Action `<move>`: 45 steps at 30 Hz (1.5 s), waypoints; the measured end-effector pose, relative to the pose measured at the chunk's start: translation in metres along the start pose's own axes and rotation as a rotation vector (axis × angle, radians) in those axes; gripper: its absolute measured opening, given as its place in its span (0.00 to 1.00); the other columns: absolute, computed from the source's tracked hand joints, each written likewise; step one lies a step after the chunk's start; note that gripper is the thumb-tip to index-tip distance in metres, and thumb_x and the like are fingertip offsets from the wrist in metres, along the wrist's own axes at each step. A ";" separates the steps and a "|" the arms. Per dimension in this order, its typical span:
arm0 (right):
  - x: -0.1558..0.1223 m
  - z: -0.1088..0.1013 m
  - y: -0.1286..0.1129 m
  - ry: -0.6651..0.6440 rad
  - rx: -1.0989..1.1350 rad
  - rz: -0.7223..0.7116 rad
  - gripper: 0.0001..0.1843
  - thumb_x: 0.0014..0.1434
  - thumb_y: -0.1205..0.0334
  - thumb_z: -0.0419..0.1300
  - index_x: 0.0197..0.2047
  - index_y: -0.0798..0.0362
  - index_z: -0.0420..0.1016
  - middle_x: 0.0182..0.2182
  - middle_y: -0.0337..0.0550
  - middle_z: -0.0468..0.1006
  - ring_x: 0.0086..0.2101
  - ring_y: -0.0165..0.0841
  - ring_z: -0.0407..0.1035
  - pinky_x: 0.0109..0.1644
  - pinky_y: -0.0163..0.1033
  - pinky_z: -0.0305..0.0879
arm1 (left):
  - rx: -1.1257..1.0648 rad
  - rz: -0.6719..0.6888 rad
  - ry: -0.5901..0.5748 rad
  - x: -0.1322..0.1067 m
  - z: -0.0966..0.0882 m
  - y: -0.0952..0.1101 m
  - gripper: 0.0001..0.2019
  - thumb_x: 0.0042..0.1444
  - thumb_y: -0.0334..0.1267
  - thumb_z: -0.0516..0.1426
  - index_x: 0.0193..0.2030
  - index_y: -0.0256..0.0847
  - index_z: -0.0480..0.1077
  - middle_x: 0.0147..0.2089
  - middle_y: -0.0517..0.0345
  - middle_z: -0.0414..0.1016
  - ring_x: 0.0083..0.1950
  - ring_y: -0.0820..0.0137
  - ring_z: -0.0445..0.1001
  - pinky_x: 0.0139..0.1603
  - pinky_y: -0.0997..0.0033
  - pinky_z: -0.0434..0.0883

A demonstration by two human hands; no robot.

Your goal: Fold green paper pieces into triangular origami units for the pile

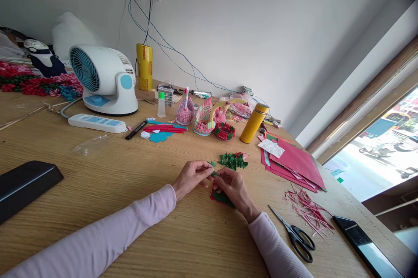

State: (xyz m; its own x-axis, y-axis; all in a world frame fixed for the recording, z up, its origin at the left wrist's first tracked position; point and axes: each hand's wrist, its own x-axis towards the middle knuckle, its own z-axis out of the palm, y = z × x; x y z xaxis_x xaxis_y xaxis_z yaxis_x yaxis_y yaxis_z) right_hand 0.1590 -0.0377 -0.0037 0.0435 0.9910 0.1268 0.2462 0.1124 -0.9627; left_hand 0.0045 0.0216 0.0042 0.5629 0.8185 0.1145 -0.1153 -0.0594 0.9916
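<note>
My left hand [191,176] and my right hand [232,185] meet over the wooden table [130,191], both pinching a small green folded paper piece [213,173] between their fingertips. Under my right hand lies a small stack of green and red paper slips [222,197]. Just beyond the hands sits a pile of folded green paper triangles [233,161] with a few pink ones at its edge. Both arms wear pale pink sleeves.
Scissors [298,236] and red paper trimmings [308,210] lie at the right, near a phone [365,245]. Red paper sheets [295,162], a yellow flask [254,123], paper swans [204,117], a fan [102,78], a power strip [97,122] and a black case [22,184] stand around.
</note>
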 end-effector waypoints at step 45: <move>-0.003 0.005 -0.006 0.227 -0.227 -0.150 0.13 0.59 0.53 0.54 0.33 0.55 0.70 0.21 0.39 0.73 0.21 0.32 0.71 0.24 0.33 0.64 | -0.090 -0.023 -0.015 0.000 0.003 -0.002 0.15 0.48 0.44 0.61 0.36 0.33 0.67 0.34 0.54 0.72 0.31 0.68 0.76 0.23 0.75 0.73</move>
State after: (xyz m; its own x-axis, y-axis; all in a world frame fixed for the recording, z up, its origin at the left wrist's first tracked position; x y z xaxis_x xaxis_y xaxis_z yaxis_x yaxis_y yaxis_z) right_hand 0.1527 -0.0409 0.0003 0.1978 0.9204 0.3373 0.4742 0.2113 -0.8547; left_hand 0.0074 0.0198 0.0022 0.5780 0.8107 0.0930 -0.1746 0.0115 0.9846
